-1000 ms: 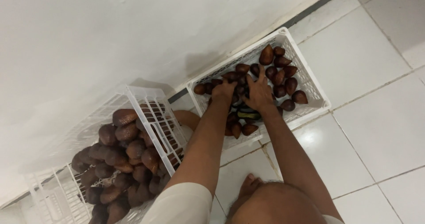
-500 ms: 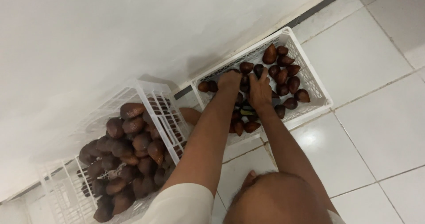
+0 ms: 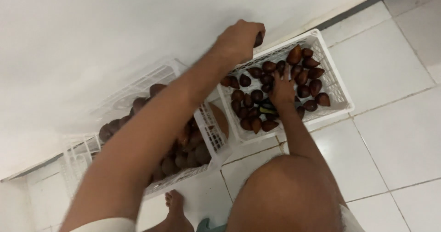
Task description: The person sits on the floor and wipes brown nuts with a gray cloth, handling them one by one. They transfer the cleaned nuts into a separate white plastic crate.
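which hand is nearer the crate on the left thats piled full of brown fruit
Left. The left hand, closed on a dark fruit, is raised between the two crates, closer to the full crate. The right hand rests inside the other crate.

— Where do the crates sit?
— Both on the floor (image 3: pixel 395 135) against the wall (image 3: pixel 115 30); one crate (image 3: pixel 337 92) right, the other crate (image 3: pixel 211 142) left, just beside it.
— And the fruits?
— Fruits (image 3: pixel 305 78) lie in the right crate under the right hand (image 3: pixel 281 89); the left hand (image 3: pixel 239 39) is above its far rim.

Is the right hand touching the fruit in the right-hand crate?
Touching. The head view shows the right hand lying flat, fingers spread, on the brown fruit in the white crate, with no gap visible.
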